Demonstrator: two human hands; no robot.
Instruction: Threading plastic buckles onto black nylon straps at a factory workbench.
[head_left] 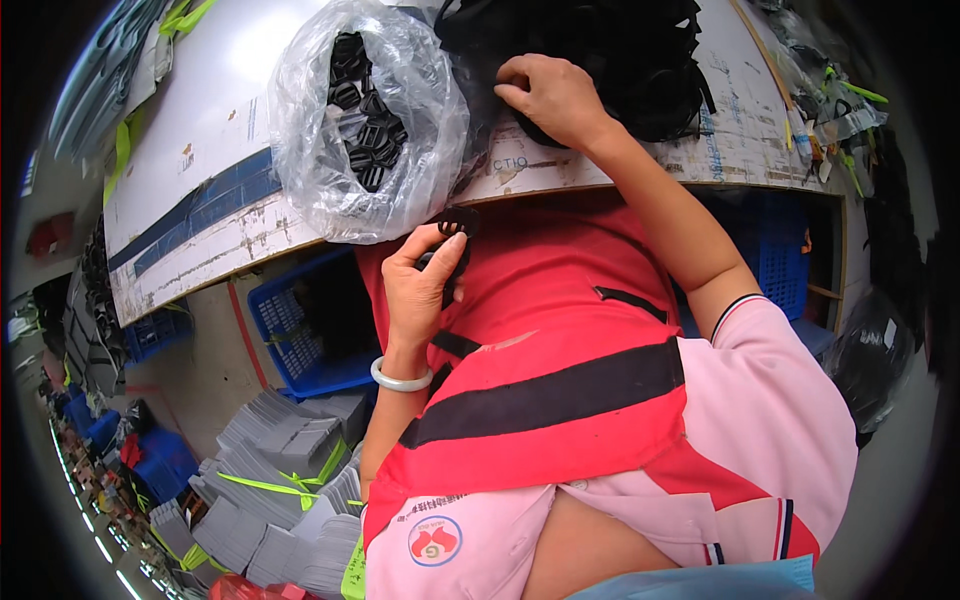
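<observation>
My left hand (420, 285) is closed just off the bench's front edge. Between thumb and fingers it grips a black plastic buckle (458, 221) with slots; the dark part lower in the palm is mostly hidden. My right hand (558, 98) lies at the left side of a heap of black strap pieces (625, 60), fingers curled and thumb close to the forefinger. Whatever it pinches there is too dark to make out. Between the hands' far sides and the left of the bench sits a clear plastic bag (430, 120), its mouth wide, with several black buckles (372, 140) inside.
The worn white bench (215, 205) spans the far side. Blue crates (300, 350) stand under it. Stacks of grey sheets (265, 455) tied with yellow-green bands are on the lower left. Plastic scraps (845, 125) lie at the right end, with a black bag (870, 345) below.
</observation>
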